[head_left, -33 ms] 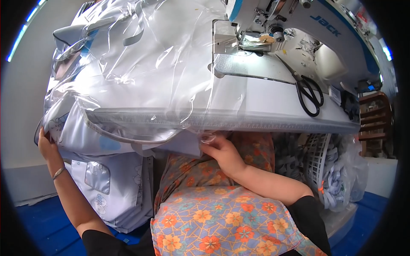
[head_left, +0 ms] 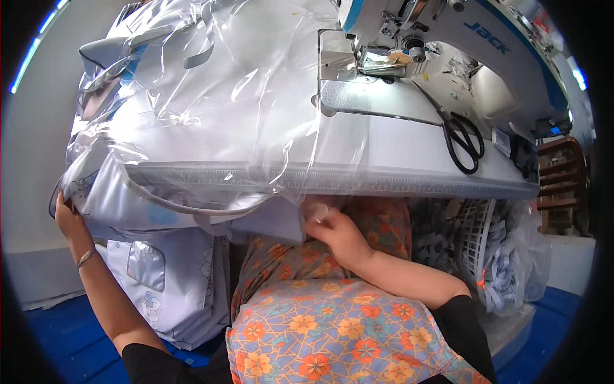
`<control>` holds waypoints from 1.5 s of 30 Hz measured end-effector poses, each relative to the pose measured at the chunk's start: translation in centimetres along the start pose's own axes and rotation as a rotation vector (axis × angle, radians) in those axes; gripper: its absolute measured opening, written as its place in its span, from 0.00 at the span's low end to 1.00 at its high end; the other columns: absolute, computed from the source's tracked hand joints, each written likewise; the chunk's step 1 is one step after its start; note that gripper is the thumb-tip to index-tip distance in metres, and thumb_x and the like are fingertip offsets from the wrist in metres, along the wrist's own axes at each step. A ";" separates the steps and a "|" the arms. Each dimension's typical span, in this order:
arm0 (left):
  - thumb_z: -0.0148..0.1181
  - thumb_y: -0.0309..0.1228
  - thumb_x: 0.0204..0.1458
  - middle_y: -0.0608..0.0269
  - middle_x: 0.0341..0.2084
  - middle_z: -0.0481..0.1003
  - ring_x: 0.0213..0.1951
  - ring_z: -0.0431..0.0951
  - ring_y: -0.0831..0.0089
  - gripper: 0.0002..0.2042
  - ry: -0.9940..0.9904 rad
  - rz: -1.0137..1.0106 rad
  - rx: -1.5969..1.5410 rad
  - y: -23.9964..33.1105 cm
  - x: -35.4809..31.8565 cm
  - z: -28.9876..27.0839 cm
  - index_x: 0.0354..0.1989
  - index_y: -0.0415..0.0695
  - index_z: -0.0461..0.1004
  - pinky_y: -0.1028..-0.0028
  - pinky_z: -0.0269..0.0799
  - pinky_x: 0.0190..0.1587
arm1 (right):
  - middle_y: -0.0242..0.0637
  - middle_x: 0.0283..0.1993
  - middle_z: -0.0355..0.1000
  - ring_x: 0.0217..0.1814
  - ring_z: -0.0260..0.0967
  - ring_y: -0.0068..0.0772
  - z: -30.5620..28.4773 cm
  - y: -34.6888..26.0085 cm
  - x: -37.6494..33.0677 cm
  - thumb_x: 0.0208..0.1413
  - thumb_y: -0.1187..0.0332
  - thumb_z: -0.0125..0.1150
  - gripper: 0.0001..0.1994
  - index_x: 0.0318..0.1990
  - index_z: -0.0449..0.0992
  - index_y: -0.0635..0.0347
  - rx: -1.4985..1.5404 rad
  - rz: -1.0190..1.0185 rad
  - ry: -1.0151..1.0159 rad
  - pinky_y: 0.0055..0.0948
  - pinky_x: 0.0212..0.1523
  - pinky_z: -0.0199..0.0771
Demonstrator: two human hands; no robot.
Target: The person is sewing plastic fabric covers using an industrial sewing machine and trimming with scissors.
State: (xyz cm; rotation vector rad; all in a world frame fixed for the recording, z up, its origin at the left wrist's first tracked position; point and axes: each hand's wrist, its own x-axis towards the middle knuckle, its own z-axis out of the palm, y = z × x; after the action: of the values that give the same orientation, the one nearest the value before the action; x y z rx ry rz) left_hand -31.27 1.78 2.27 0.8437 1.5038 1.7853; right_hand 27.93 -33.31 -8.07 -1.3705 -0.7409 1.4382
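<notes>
Clear plastic sheet (head_left: 211, 96) lies crumpled over the table's left side and drapes past its front edge. Beneath its bound edge hangs pale printed fabric (head_left: 137, 208). My left hand (head_left: 69, 214) grips the left edge of this fabric, fingers partly hidden behind it. My right hand (head_left: 336, 227) is closed in a pinch at the table's front edge, beside a light grey fabric flap (head_left: 272, 221). Its fingertips are slightly blurred, with clear plastic around them. The sewing machine (head_left: 416, 51) stands beyond, its lamp lighting the needle area.
Black-handled scissors (head_left: 464, 142) lie right of the needle plate. A measuring tape strip (head_left: 384, 184) runs along the table's front edge. Below right, a white basket (head_left: 474, 240) stands beside bundled strips in plastic. Folded printed fabric (head_left: 173, 275) hangs below left. A wooden chair (head_left: 563, 169) stands at far right.
My right hand has moved slightly to the right and down. The grey flap's corner beside it has shifted a little the same way. My left hand has barely moved.
</notes>
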 end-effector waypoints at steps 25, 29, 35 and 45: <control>0.49 0.41 0.68 0.57 0.44 0.78 0.47 0.78 0.69 0.21 0.017 0.077 -0.032 1.4 9.0 10.2 0.51 0.31 0.75 0.75 0.71 0.54 | 0.29 0.32 0.75 0.33 0.70 0.17 -1.1 -7.7 -1.2 0.64 0.74 0.59 0.02 0.38 0.73 0.59 0.358 -0.026 0.118 0.19 0.35 0.71; 0.51 0.41 0.67 0.58 0.44 0.78 0.46 0.78 0.68 0.19 0.098 0.121 -0.001 6.1 7.7 9.3 0.51 0.35 0.76 0.74 0.72 0.54 | 0.31 0.38 0.77 0.39 0.73 0.20 -1.9 -8.4 -0.8 0.64 0.72 0.60 0.04 0.44 0.75 0.60 0.519 -0.021 0.119 0.22 0.41 0.73; 0.54 0.28 0.63 0.52 0.51 0.76 0.50 0.77 0.66 0.19 -0.265 0.976 0.706 5.0 -18.8 23.2 0.61 0.37 0.68 0.70 0.77 0.51 | 0.40 0.54 0.74 0.57 0.71 0.30 -0.4 -5.2 -1.2 0.62 0.68 0.63 0.19 0.58 0.71 0.64 0.779 -0.075 -0.150 0.32 0.58 0.70; 0.62 0.28 0.51 0.52 0.62 0.69 0.66 0.66 0.56 0.25 -1.598 1.195 0.649 -0.8 -46.1 30.7 0.60 0.39 0.71 0.48 0.55 0.69 | 0.40 0.57 0.73 0.59 0.70 0.27 0.7 -4.5 -1.4 0.65 0.62 0.59 0.21 0.60 0.71 0.65 0.085 0.177 -0.295 0.30 0.58 0.71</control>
State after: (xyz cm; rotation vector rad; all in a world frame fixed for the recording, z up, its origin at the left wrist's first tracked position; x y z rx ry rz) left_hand 20.54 -17.82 2.56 2.8657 0.2801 0.3895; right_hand 28.15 -32.94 -3.29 -1.1958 -0.7490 1.8182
